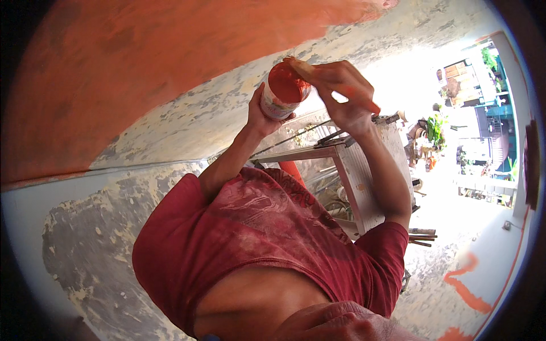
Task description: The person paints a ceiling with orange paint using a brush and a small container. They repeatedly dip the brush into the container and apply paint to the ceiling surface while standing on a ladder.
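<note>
My left hand (261, 116) is wrapped round a paint can (277, 108), which is tilted so that its open mouth shows. Orange-red paint (286, 85) coats the inside and rim. Above the can's right side is my right hand (345, 94), its fingers bent and pinched together. They grip a short, paint-smeared thing (297, 64) at the can's rim that looks like a paintbrush, mostly hidden by the fingers. Orange paint marks the right hand too. Beyond the can rises a wall (187, 122), part orange paint (142, 57), part patchy grey and cream.
Behind my right forearm stands a worn, pale wooden furniture frame (347, 170) with rods and clutter. Bright daylight enters through a wide opening (443, 148) at right, with plants (437, 129) outside. Another patchy wall (114, 244) is at lower left. Orange strokes (466, 284) mark the lower-right wall.
</note>
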Demonstrator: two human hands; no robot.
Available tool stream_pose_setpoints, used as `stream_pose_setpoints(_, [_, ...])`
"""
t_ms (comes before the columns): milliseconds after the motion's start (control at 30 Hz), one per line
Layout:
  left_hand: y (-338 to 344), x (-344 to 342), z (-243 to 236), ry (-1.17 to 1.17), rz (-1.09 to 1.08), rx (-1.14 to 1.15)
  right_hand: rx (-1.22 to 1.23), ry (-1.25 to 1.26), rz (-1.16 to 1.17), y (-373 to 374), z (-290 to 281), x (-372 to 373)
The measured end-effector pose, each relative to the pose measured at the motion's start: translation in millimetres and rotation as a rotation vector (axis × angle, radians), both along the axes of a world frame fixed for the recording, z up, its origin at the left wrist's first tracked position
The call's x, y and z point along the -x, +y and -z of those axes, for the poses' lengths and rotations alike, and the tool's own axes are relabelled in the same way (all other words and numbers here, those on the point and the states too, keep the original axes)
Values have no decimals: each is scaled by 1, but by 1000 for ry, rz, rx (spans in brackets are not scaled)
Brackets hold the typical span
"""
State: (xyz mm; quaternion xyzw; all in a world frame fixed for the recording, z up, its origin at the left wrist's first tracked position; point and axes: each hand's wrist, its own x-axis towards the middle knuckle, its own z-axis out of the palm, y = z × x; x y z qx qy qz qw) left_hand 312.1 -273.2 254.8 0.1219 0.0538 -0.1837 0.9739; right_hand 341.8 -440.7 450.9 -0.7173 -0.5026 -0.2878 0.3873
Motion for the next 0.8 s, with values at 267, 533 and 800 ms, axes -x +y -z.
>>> stream_pose_setpoints(267, [4, 1, -27, 28, -38, -104, -205, 898, 99, 1, -3, 14])
stream_pose_setpoints(533, [3, -1, -2, -99, 0, -33, -325, 1298, 76, 1, 6, -2])
stream_pose_setpoints(800, [2, -7, 18, -17, 4, 133, -187, 1113, 133, -76, 28, -66])
